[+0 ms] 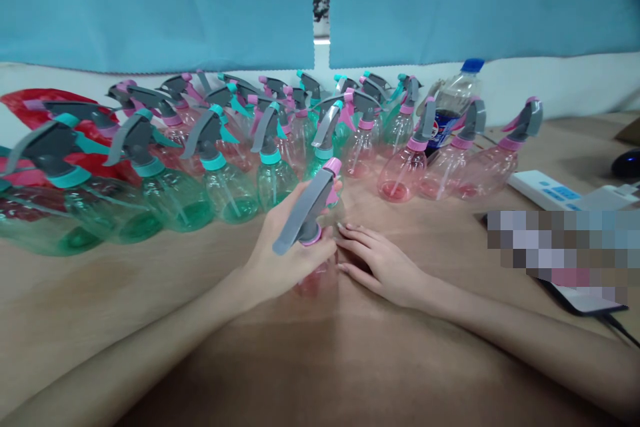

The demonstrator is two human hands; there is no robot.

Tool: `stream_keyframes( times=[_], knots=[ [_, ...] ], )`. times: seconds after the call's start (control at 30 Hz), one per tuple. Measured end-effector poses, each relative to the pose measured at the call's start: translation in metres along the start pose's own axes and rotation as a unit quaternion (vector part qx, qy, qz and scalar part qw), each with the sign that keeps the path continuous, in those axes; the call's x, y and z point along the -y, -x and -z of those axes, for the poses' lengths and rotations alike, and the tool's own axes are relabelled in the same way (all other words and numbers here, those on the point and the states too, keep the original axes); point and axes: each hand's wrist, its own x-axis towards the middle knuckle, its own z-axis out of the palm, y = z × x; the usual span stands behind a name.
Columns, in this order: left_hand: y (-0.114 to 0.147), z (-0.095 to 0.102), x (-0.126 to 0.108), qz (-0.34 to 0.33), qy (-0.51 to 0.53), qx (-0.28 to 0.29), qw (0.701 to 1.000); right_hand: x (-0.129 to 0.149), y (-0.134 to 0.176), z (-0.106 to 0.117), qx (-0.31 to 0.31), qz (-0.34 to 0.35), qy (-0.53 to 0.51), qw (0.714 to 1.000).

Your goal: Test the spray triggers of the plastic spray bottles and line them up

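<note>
My left hand (287, 247) is closed around the neck of a pink spray bottle (315, 280) that stands on the table in front of me. Its grey lever and pink nozzle point up and away, and my fingers hide part of the trigger. Close by on the right, my right hand (383, 257) rests with fingers stretched out toward the bottle's side. Whether those fingertips touch the bottle I cannot tell. Just behind my left hand is a green spray bottle (271, 180) with a turquoise collar.
Several green spray bottles (187, 200) line the left, and several pink ones (400, 180) stand to the right. Behind them are a soda bottle (443, 123) and a red plastic bag (55, 103). At right lie a white power strip (545, 190) and a phone (585, 300) with a cable.
</note>
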Motion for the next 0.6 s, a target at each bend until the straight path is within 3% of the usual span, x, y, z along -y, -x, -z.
stream_keyframes(
  times=[0.2,0.6],
  knots=[
    [0.0025,-0.0054,0.0035,0.014,0.071,-0.009,0.997,0.0003,-0.0006,0.0007,0.012,-0.002,0.003,1.000],
    [0.0009,-0.0043,0.0019,0.000,0.079,-0.009,0.997,-0.0002,-0.0001,0.0003,0.008,-0.001,0.003,1.000]
  ],
)
